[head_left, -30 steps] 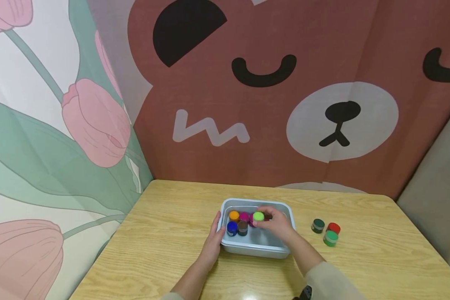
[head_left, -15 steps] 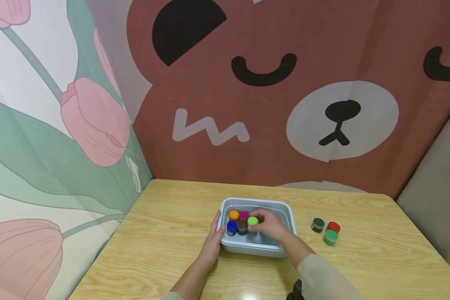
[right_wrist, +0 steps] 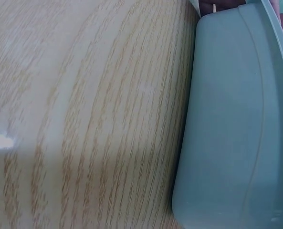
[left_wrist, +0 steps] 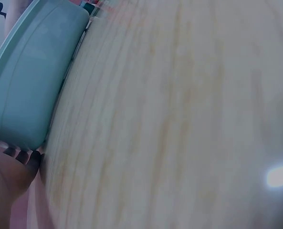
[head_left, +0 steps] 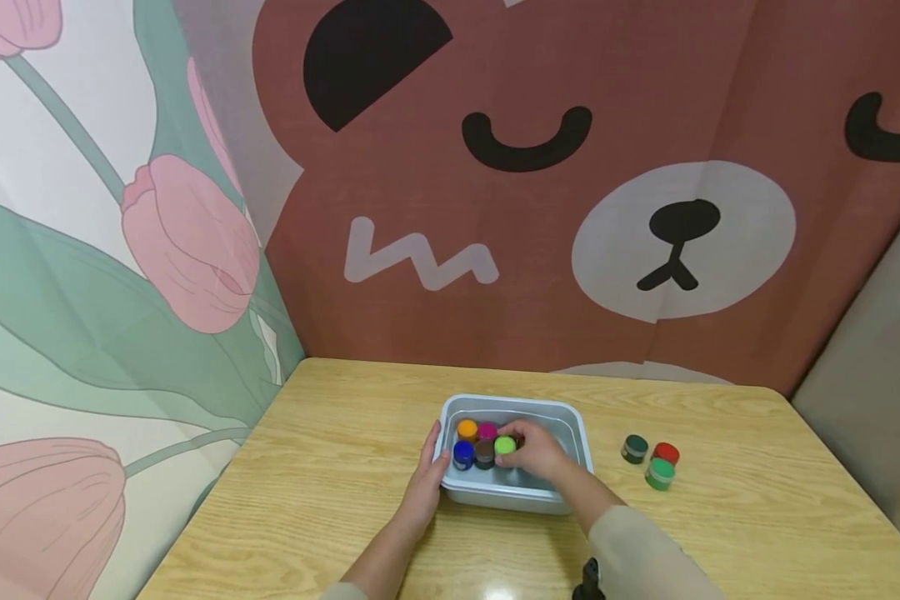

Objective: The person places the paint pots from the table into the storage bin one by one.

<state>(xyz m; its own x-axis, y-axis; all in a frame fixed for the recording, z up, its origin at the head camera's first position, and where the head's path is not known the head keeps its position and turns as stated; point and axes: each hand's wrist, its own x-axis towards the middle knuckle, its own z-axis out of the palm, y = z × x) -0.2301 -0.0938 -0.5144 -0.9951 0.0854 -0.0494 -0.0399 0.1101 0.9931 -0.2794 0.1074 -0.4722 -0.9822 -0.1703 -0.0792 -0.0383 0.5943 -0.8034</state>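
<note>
Bear-print backdrop (head_left: 525,242) behind wooden table (head_left: 330,467). Pale blue tray (head_left: 510,500) on tabletop. Left hand (head_left: 422,485) grips tray's left side, thumb at rim. Right hand (head_left: 537,451) inside tray, thumb and fingers pinching lime-lidded jar (head_left: 505,446), just right of brown jar (head_left: 484,454). Also in tray: blue jar (head_left: 463,455), orange jar (head_left: 467,430), magenta jar (head_left: 487,431). On table, right of tray: dark green jar (head_left: 634,449), red jar (head_left: 667,452), green jar (head_left: 661,474).

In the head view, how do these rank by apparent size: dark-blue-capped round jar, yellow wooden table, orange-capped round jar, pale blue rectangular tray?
1. Yellow wooden table
2. Pale blue rectangular tray
3. Dark-blue-capped round jar and orange-capped round jar: nearly alike, so unranked.
</note>
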